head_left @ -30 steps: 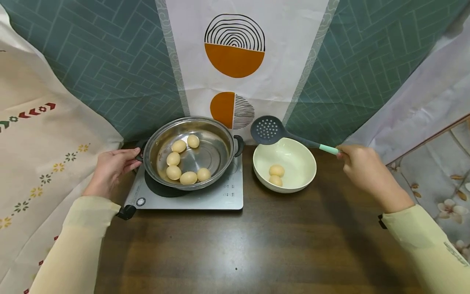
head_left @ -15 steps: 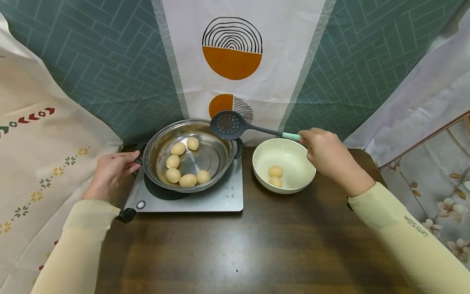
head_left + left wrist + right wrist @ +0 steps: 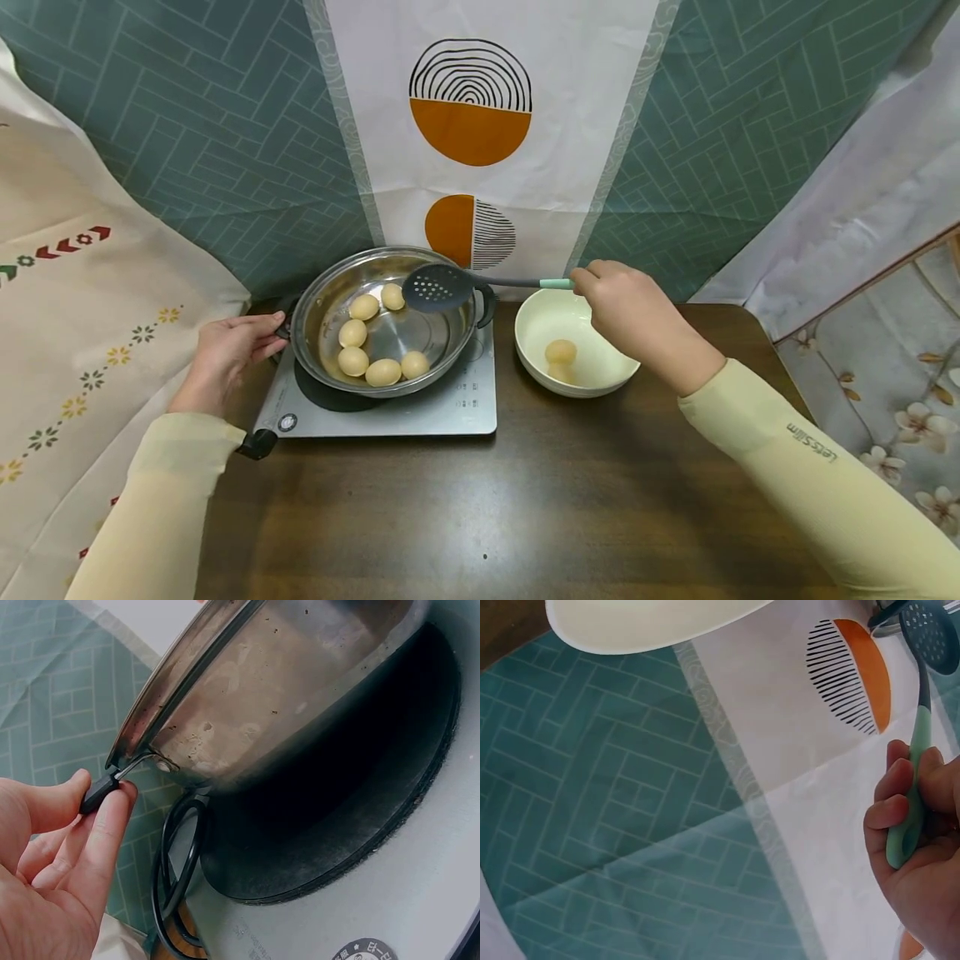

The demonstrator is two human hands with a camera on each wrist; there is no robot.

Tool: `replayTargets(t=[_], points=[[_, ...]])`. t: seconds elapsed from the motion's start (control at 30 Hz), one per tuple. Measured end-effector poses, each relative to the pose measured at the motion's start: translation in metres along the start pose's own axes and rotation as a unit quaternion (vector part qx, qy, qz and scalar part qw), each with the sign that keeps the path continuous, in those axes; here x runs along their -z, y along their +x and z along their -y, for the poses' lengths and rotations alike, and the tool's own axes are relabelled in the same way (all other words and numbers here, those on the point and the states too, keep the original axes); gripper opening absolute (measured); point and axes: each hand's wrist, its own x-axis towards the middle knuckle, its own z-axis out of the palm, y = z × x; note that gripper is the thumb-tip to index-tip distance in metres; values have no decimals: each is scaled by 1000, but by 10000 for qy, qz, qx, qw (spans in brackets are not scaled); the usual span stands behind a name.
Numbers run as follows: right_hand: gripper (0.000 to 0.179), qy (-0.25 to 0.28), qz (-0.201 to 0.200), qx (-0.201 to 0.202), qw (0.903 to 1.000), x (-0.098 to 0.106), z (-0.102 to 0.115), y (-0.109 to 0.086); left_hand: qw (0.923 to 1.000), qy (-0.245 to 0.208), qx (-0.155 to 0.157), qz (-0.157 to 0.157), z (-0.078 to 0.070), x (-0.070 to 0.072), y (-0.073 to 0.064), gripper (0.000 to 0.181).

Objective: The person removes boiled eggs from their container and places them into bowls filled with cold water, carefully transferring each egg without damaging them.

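Steel pan (image 3: 390, 321) of six eggs (image 3: 383, 372) on the induction hob (image 3: 420, 404), left hand (image 3: 228, 350) pinching its black side handle (image 3: 101, 791), right hand (image 3: 637, 321) gripping the slotted spoon (image 3: 438, 287) above the pan's right rim, cream bowl (image 3: 573, 350) with two eggs just beside on the dark counter (image 3: 525, 500).

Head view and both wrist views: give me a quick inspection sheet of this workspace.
Surface: dark wooden table.
Job's things: steel pan with six eggs on the induction cooker; cream bowl with two eggs; slotted spoon above the pan.
Clutter: nothing seen.
Hands: left hand pinches the pan handle; right hand grips the spoon.
Cables: black cable beside the cooker.
Surroundings: patterned cloth backdrops.
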Motion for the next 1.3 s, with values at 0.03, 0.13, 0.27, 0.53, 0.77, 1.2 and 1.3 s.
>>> replayTargets(t=[0.03,0.13,0.27,0.53,0.77,1.2,1.3], points=[[27,-46,-66,107,9999,-1,2,2,10000,-73,-14,52,0,0,0,5],[23,-169,-177,329,9992,-3,7,6,9998,-165,-52,118,0,1,-1,5],[15,-319,-207,397,9985,-6,15,13,9998,-179,-78,106,1,1,0,4],[10,-1043,-643,327,9919,-17,35,35,9998,-149,-95,61,2,3,0,5],[21,-1602,-865,90,9832,-30,58,51,9999,110,-57,-86,1,0,-1,6],[19,-1458,60,-267,9889,-43,79,56,10000,9,-68,-10,3,1,-1,8],[17,-1298,309,-346,9905,-43,79,55,10000,-63,-75,13,3,1,-1,7]])
